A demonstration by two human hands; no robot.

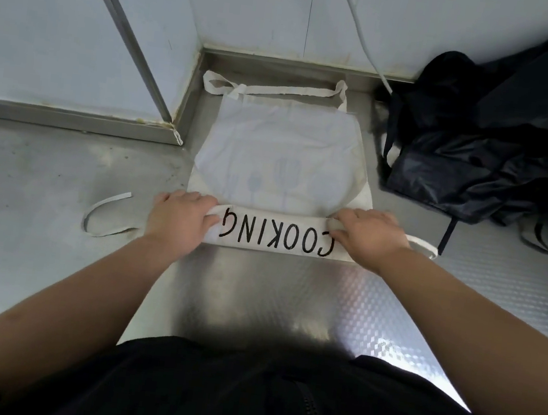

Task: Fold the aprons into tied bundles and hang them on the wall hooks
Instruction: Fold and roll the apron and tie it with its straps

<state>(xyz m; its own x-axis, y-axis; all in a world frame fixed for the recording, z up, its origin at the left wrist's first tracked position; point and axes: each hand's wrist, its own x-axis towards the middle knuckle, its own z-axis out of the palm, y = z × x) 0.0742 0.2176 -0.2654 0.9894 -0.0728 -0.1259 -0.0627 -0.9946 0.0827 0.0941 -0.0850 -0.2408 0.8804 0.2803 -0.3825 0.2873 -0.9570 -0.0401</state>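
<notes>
A steel counter [45,172] fills the view, running back into a corner of pale wall panels [256,5]. At two o'clock a heap of black aprons [500,149] lies crumpled against the wall, its dark straps trailing onto the counter. At the centre a white apron [283,146] lies flat, its bib end pointing to twelve o'clock and a faint print showing through the cloth. Its near edge is turned over into a folded band [276,235] that bears the word COOKING upside down. The left hand [178,219] grips the nine o'clock end of this band, fingers curled over the fold. The right hand [369,238] grips the three o'clock end the same way. The neck loop [280,91] lies at twelve o'clock. One tie strap [105,217] curls at nine o'clock beside the left hand, and another [423,246] pokes out past the right wrist. A grey cable [360,28] hangs down the wall at one o'clock.
</notes>
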